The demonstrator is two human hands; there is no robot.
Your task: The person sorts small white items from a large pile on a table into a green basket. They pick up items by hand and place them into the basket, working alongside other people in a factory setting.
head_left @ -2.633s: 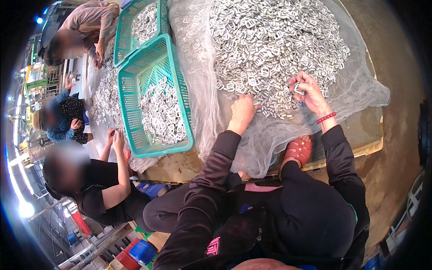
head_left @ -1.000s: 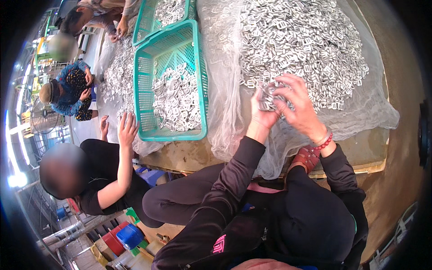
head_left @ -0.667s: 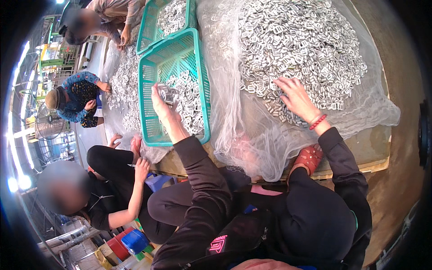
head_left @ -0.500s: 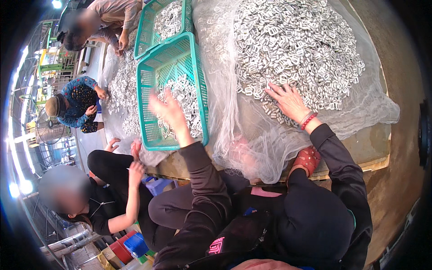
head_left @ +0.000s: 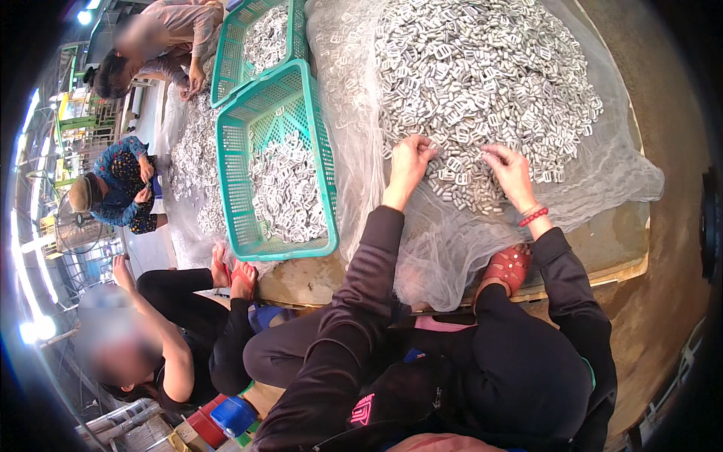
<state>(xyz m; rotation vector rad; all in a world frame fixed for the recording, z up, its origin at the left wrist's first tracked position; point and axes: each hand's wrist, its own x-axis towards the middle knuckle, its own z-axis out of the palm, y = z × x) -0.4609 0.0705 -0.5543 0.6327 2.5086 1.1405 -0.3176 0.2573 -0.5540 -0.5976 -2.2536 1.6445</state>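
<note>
A large heap of small silver-grey metal buckles lies on a sheet of white netting. At the heap's near left edge is my left hand, its fingers bent together in a pinch over the pieces. My right hand, with a red bead bracelet at the wrist, pinches at the near edge, a little to the right. Whatever either set of fingertips holds is too small to make out. Left of the netting stands a green plastic basket, partly filled with loose buckles.
A second green basket with buckles stands behind the first. Farther left, more buckles are spread out, with two people working there. Another person sits close on my left, an arm raised. The table's edge runs along the front.
My left hand has moved from above the basket to the heap on the right. My right hand's fingers have drawn into a pinch. The person beside me has raised an arm.
</note>
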